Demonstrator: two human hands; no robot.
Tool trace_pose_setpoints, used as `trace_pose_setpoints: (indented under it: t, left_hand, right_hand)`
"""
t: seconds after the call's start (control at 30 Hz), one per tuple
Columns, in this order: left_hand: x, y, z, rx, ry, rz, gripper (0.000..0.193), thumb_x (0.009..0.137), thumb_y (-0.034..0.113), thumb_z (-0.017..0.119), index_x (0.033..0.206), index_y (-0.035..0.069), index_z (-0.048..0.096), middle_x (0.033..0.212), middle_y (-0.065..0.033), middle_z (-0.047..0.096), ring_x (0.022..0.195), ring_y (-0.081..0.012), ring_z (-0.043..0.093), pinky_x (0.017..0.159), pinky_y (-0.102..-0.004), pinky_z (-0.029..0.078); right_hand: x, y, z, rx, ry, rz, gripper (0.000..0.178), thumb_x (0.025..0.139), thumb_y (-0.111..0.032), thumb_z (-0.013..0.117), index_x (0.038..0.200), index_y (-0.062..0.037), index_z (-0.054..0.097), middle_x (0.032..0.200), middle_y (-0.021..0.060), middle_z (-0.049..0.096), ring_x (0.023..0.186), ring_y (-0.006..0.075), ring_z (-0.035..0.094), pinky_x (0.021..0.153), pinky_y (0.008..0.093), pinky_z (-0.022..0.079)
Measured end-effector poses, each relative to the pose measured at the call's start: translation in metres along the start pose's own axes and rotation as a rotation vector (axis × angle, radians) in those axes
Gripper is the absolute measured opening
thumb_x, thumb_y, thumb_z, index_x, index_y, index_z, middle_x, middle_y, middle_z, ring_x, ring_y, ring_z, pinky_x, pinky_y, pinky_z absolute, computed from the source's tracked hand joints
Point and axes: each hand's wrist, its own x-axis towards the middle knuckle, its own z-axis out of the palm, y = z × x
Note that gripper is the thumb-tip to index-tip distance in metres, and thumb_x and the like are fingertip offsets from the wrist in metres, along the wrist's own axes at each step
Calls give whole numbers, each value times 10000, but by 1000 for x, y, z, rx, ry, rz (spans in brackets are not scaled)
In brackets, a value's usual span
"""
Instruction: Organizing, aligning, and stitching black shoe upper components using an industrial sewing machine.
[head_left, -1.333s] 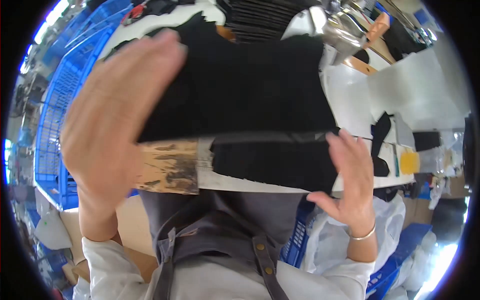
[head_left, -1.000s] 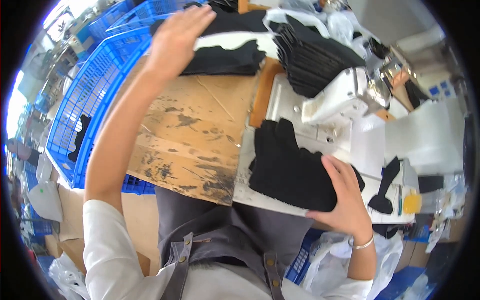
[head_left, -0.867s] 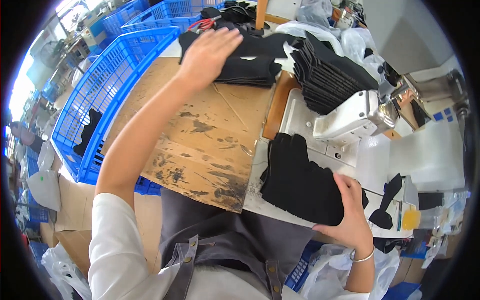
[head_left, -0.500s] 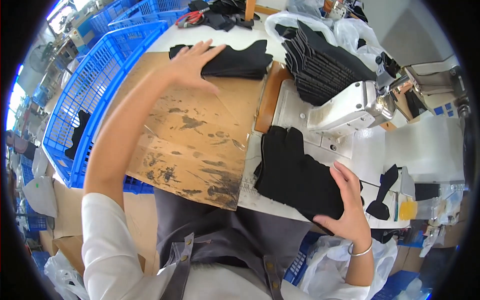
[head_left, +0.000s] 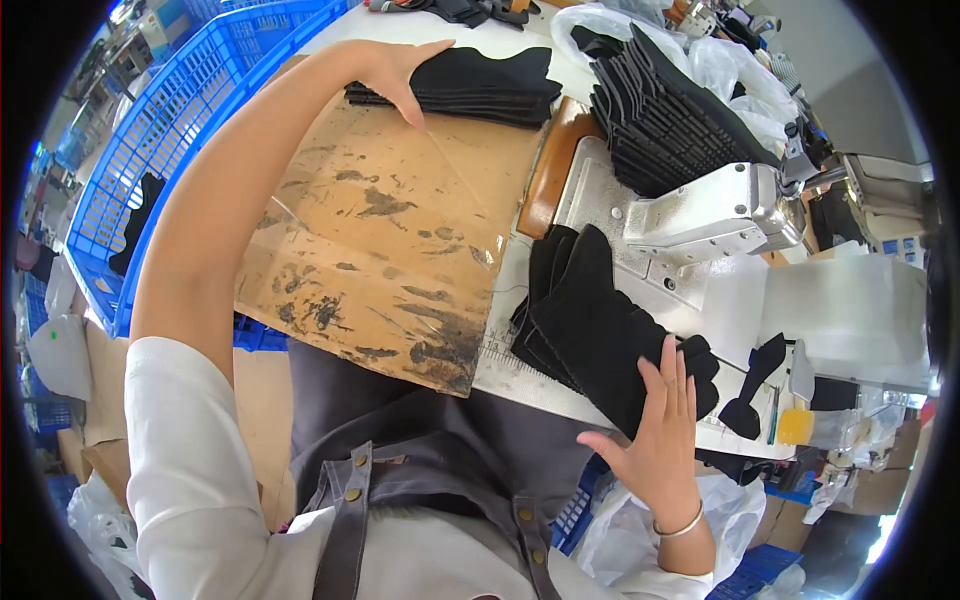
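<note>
At the far side of the table, my left hand (head_left: 390, 72) is at the left end of a stack of black fabric pieces (head_left: 490, 85). Its thumb and forefinger are spread wide; the other fingers are hidden. Near the front edge, my right hand (head_left: 655, 440) lies with fingers stretched over the right part of a pile of black cut pieces (head_left: 595, 320). The top piece sits askew on those below. This pile lies between the cardboard sheet (head_left: 400, 240) and the white sewing machine (head_left: 700, 210).
A blue plastic crate (head_left: 150, 170) stands at the left. Beyond the machine, a tall stack of black pieces (head_left: 670, 120) leans beside white plastic bags (head_left: 720, 70). A brown block (head_left: 560, 165) borders the machine bed. A small black piece (head_left: 752, 390) lies at the right.
My left hand has shifted away from me to the stack's left end. My right hand has drawn back toward me. The near pile's top piece has turned, leaving the pile fanned out.
</note>
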Motion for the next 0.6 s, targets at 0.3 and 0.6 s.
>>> trace_pose_setpoints:
  t: [0.3,0.6]
  left_hand:
    - [-19,21,-1,90,-107,-88,1316,526,395,868,1510,272,3,1516,-193,198,1371,-356,293,1095,-442,321]
    - [-126,178,16,-332,-37,354,813,724,401,764,1355,37,404,1115,-205,558,1005,-344,562,914,-415,442]
  right_hand:
    - [26,45,-8,526,-185,7,986,545,-152,844,1404,-44,371,1237,191,515,1108,345,477,982,398,387]
    - [31,76,-10,916,-273,113,800,741,-393,722,1374,-9,415,1233,219,539,1146,330,524,994,360,380]
